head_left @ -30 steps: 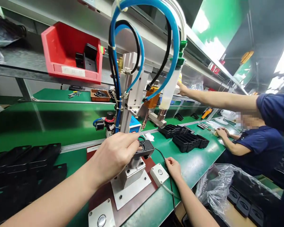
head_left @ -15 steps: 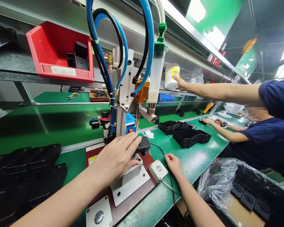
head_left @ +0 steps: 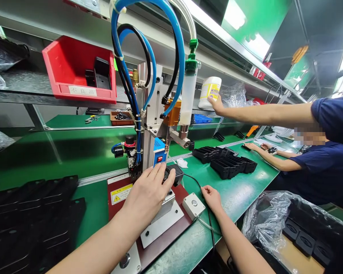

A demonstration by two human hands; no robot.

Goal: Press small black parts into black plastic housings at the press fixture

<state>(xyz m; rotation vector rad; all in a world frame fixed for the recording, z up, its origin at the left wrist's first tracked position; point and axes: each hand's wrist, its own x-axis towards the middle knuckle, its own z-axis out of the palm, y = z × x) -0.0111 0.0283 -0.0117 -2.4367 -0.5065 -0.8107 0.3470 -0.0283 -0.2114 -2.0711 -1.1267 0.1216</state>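
Green matting is covering the long bench (head_left: 240,198), smooth and flat. One dispensing machine (head_left: 148,114) is standing on it: a square metal column on a dark red base plate, with glossy blue hoses (head_left: 178,49) looping over its top. Left of the machine, flat black plastic panels (head_left: 31,217) are lying in overlapping stacks. Above and left of the machine, one red plastic bin (head_left: 74,68) is sitting on a shelf. Right of the machine, ribbed black trays (head_left: 225,161) are clustering together. One translucent syringe barrel (head_left: 188,95) is hanging upright on the machine's right side.

At the machine's foot, the left hand (head_left: 148,194) is reaching in on an outstretched arm, palm down. Its fingers are lying straight and spread, pressing flat on one black ribbed part (head_left: 176,174) that is sitting on the metal fixture block, without wrapping around it. The right hand (head_left: 211,198) is resting on the bench just right of the machine's base, fingers loosely curled and gripping nothing. Two push-button boxes are flanking that base: a white square one (head_left: 193,205) just beside the right fingertips, and a grey one (head_left: 125,260) at the machine's front.
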